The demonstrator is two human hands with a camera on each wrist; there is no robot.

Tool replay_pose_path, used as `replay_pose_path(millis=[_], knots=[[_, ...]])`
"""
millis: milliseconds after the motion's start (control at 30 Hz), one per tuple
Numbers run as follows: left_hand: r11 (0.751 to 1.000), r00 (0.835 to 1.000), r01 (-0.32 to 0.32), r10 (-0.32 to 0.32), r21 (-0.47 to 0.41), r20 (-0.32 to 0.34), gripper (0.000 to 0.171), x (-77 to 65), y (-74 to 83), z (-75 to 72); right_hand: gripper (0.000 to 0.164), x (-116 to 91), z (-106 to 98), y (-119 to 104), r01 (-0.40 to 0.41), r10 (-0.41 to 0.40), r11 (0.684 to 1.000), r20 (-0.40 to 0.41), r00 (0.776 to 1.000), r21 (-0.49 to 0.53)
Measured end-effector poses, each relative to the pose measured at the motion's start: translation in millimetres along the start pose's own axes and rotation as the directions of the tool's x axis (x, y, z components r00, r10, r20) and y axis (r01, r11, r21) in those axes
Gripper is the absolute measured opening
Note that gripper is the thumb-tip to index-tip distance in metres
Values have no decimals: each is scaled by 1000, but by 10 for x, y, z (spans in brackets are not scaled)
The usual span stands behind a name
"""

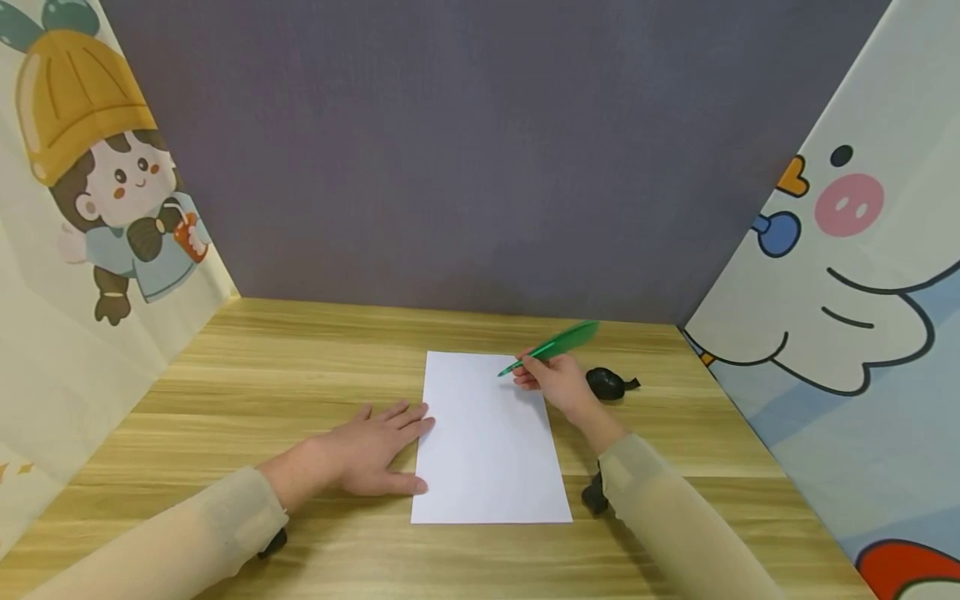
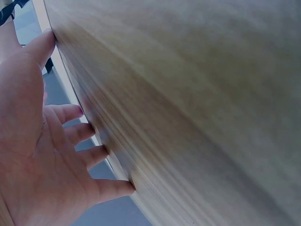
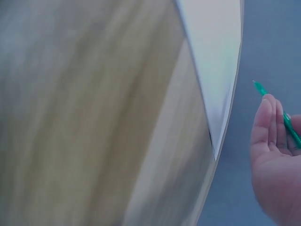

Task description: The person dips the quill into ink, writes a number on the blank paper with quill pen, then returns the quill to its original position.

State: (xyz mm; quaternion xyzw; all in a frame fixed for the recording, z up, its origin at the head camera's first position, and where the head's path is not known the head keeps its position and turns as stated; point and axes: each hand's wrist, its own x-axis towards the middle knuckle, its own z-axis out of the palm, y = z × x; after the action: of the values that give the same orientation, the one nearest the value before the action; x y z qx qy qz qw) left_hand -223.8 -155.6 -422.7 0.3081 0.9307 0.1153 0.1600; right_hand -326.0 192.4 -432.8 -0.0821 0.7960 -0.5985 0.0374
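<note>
A blank white sheet of paper point(image 1: 487, 450) lies on the wooden table. My left hand point(image 1: 371, 450) rests flat with spread fingers, its fingertips and thumb tip on the paper's left edge. In the left wrist view the left hand point(image 2: 51, 141) shows its palm, fingertips down at the tabletop. Over the paper's upper right corner, my right hand point(image 1: 557, 382) pinches a green feather pen point(image 1: 558, 343), its tip pointing left and its plume to the upper right. The right wrist view has the right hand point(image 3: 277, 155) raised above the table, with the feather pen point(image 3: 259, 87) poking past the fingers.
A small black object with a short strap point(image 1: 606, 384) lies on the table point(image 1: 315, 342) just right of the right hand. A dark grey panel point(image 1: 465, 167) stands along the back. Cartoon-printed panels rise at the left point(image 1: 45, 333) and right point(image 1: 885, 333).
</note>
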Motion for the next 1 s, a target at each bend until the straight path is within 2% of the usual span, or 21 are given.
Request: replay_pose_path(millis=[133,533,1000], knots=[[1000,1000,-1,1,7,-1,101,-1,5,-2,35,24,62,-14,-21,21,999,-11,1000,25],[1000,1000,-3,3,15,-8,100,1,4,0,35,51,200,-67,-72,73,997,-32,997,10],[1000,1000,-8,8,13,-12,101,-3,15,2,33,102,281,-112,-75,71,996,-82,994,-45]])
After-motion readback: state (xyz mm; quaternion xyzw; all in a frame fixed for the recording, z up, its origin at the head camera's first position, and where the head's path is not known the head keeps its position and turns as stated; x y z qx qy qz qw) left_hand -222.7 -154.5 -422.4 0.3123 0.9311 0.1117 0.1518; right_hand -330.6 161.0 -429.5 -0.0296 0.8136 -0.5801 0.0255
